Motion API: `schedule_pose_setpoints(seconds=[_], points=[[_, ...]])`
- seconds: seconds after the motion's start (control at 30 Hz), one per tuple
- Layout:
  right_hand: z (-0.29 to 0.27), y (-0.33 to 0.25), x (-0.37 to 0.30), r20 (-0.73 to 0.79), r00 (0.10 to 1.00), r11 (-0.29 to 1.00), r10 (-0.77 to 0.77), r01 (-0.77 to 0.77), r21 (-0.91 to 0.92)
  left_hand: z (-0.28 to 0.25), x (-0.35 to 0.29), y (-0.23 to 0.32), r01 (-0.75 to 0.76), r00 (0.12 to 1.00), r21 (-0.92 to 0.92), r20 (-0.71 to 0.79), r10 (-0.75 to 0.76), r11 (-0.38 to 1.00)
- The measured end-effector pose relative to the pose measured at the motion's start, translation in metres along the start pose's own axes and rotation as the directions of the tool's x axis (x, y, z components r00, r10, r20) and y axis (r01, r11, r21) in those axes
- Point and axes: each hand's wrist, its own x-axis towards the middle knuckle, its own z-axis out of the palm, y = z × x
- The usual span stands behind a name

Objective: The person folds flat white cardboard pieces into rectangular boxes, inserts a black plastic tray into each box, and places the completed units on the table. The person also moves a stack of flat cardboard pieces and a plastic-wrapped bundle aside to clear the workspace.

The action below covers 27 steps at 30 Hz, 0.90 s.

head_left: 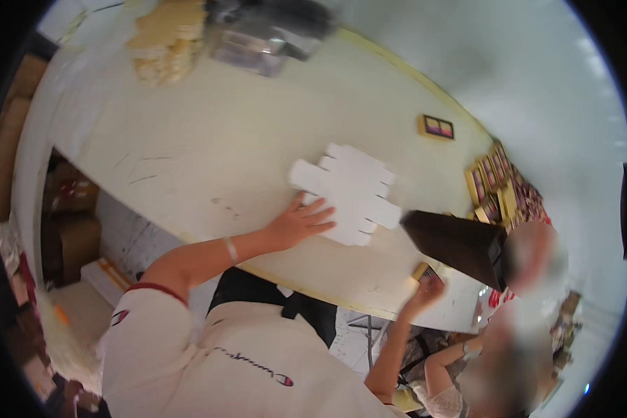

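Observation:
A flat, unfolded white carton [352,188] with slotted flaps lies on the pale table. My left hand [301,223] rests on its near left edge, fingers spread and flat, so the hand is open. To the right, close to the table's front edge, my right hand [426,292] is closed round a small gold-sided box [421,270] with a dark top. Part of that box is hidden by the fingers. Just beyond it a large dark brown box [456,244] stands at the right of the carton.
Another small gold-edged box [437,127] lies alone near the far edge. Several similar boxes [494,177] are heaped at the right. Yellowish sheets [166,42] and dark plastic bags [272,31] occupy the far left. A co-worker's arm [449,366] is at the lower right.

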Motion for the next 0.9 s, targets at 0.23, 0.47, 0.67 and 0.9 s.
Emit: schedule_pose_setpoints(seconds=[0.23,0.47,0.67,0.9], points=[[0.097,-0.073,-0.036,0.566,0.594,0.762,-0.571,0.640,0.097,0.009,-0.015,0.014,0.002,0.983,0.007,-0.182,-0.001,1.000],[0.136,-0.051,-0.017,0.632,0.473,0.653,-0.614,0.754,0.070,0.015,-0.014,0.016,-0.055,0.958,0.016,-0.280,0.057,0.998],[0.128,-0.052,-0.018,0.599,0.458,0.602,-0.657,0.797,0.051,0.019,-0.017,0.017,-0.097,0.946,0.050,-0.306,0.108,0.994],[0.140,-0.046,-0.023,0.529,0.450,0.564,-0.719,0.823,0.067,0.030,-0.025,0.010,-0.082,0.926,0.078,-0.364,0.105,0.994]])
